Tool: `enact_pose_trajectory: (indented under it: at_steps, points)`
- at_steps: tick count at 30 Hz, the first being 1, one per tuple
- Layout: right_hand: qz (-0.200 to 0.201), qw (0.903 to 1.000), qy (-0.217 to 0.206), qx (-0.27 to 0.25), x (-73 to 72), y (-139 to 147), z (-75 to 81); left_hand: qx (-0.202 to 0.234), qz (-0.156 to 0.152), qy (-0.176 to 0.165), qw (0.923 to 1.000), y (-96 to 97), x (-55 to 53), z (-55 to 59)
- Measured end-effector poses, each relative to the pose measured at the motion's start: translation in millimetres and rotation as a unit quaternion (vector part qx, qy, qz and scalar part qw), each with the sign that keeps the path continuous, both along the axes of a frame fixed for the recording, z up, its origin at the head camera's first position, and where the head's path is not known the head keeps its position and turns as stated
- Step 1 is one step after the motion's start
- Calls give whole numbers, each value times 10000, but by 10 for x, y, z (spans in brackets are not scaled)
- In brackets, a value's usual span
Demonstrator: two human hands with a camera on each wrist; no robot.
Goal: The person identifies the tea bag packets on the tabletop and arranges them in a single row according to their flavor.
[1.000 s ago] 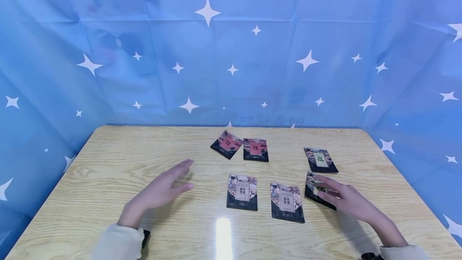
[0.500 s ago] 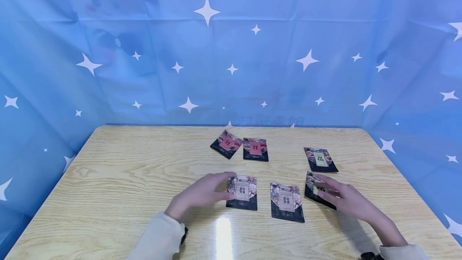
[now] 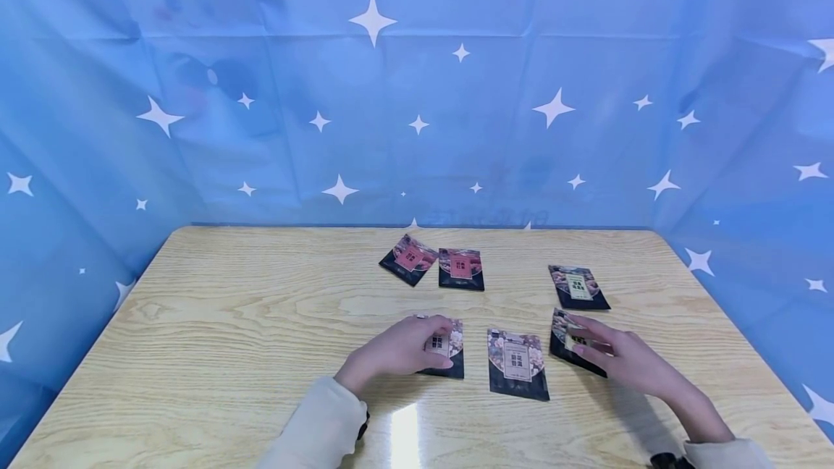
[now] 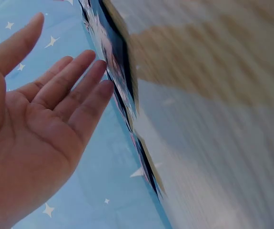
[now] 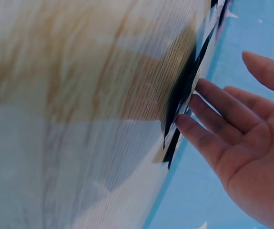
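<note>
My left hand (image 3: 402,346) lies over a dark tea sachet (image 3: 455,366) with a floral print and a pink label, hiding its left part. In the left wrist view, the fingers (image 4: 82,98) are nearly straight, tips right at a sachet's surface, with the thumb held apart. On the right, my right hand (image 3: 622,362) rests its fingertips on a dark tea sachet with a light green label (image 3: 570,342), partly covering it. The right wrist view shows those fingers (image 5: 222,105) loosely extended against the sachet (image 5: 184,90), thumb well away from it.
Between the hands lies another pink-labelled floral sachet (image 3: 517,366). Two red-labelled sachets (image 3: 409,259) lie side by side at the back middle. Another green-labelled sachet (image 3: 578,288) is at the back right. The wooden table (image 3: 215,331) ends at a blue star-printed cloth (image 3: 293,93).
My left hand has moved right from the bare tabletop onto the left pink-labelled floral sachet. The right hand has kept its place on the green-labelled one.
</note>
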State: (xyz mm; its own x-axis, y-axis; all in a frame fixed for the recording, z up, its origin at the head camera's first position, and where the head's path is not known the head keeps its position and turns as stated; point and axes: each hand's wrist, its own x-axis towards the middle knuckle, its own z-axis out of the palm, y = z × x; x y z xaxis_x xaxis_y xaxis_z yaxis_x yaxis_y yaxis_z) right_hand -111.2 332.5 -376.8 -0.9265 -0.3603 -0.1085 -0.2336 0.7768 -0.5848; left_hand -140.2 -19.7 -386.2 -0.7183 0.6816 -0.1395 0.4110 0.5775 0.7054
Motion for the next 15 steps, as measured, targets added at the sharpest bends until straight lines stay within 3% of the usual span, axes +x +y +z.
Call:
enact_pose_trajectory:
  at_steps: [7, 15]
  points:
    - [-4, 10000, -45, -40, -5, -7, 1, -76, 98, -196, 9997, 57, -6, -12]
    - [-55, 9999, -155, -45, 8, -16, 13, -157, 78, -169, 9997, 76, -14, -5]
